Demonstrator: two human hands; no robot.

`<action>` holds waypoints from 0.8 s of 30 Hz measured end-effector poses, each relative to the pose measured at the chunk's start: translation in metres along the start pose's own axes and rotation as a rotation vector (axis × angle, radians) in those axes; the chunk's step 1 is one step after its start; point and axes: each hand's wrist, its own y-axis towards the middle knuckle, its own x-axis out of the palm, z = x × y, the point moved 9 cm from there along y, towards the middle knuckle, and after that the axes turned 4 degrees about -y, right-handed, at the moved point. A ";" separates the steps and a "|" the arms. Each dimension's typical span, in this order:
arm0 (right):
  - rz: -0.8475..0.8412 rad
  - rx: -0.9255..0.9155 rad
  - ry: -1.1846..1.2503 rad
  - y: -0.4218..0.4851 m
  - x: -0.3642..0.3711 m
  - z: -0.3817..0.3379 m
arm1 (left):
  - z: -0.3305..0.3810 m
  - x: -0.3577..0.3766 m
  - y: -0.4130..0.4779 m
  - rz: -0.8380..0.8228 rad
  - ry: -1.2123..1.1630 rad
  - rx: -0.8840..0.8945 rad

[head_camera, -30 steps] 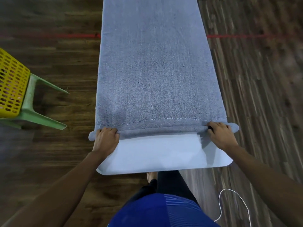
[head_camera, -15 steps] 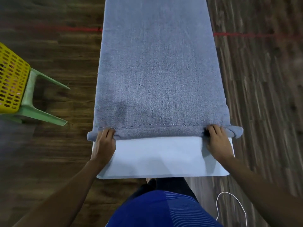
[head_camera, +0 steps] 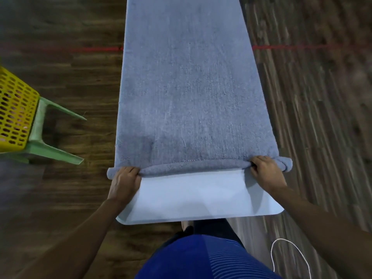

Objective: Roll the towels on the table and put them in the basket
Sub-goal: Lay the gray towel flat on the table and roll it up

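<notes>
Towel (head_camera: 191, 97) under left hand (head_camera: 125, 181), right hand (head_camera: 265, 172)

A dark brown wood-plank floor (head_camera: 60, 198) fills the view around a long, pale blue desk (head_camera: 191, 198) with rounded corners. Left of the desk the planks are deep brown. Right of it they look greyer and streaky, blurred towards the frame edge. A thin red line (head_camera: 90, 49) crosses the floor on both sides of the desk's far half. Left of the desk stands a green plastic stool (head_camera: 50, 150) with splayed legs. A white cord (head_camera: 289, 256) loops on the floor by the desk's near right corner.
</notes>
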 end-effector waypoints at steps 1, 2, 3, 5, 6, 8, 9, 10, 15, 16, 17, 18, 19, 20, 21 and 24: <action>-0.022 0.008 -0.006 -0.006 0.003 0.000 | -0.001 0.002 -0.005 -0.023 0.013 -0.013; -0.038 0.015 -0.016 -0.014 0.004 0.000 | -0.001 0.004 -0.011 -0.047 0.026 -0.024; -0.048 0.025 -0.022 -0.024 0.006 0.001 | -0.002 0.005 -0.019 -0.070 0.035 -0.026; -0.070 0.050 -0.017 -0.043 0.009 0.003 | -0.003 0.008 -0.034 -0.106 0.027 -0.027; -0.077 0.063 -0.016 -0.051 0.009 0.005 | -0.003 0.010 -0.041 -0.130 0.021 -0.043; -0.159 0.116 -0.064 -0.061 0.011 0.008 | -0.004 0.010 -0.051 -0.173 0.026 -0.082; -0.202 0.145 -0.078 -0.063 0.013 0.010 | -0.006 0.010 -0.052 -0.170 0.029 -0.099; -0.225 0.168 -0.078 -0.063 0.015 0.013 | -0.009 0.009 -0.052 -0.164 0.029 -0.124; -0.036 0.155 -0.094 -0.042 0.000 0.013 | -0.013 -0.003 -0.036 0.007 0.089 -0.106; -0.003 0.110 -0.061 -0.038 0.000 0.008 | -0.011 -0.002 -0.032 0.013 0.065 -0.067; 0.009 0.069 -0.024 -0.036 0.001 0.001 | -0.006 0.001 -0.030 -0.001 0.017 -0.016; 0.012 0.038 -0.012 -0.037 0.006 -0.005 | 0.000 0.004 -0.030 -0.026 -0.033 0.025; 0.006 0.018 -0.029 -0.040 0.011 -0.010 | 0.004 0.007 -0.031 -0.039 -0.055 0.054; -0.008 0.008 -0.059 -0.044 0.018 -0.014 | 0.007 0.009 -0.035 -0.045 -0.049 0.070; -0.024 0.004 -0.087 -0.050 0.024 -0.018 | 0.009 0.012 -0.038 -0.039 -0.026 0.085; 0.003 0.014 -0.113 -0.060 0.030 -0.015 | 0.012 0.019 -0.052 -0.080 0.014 0.120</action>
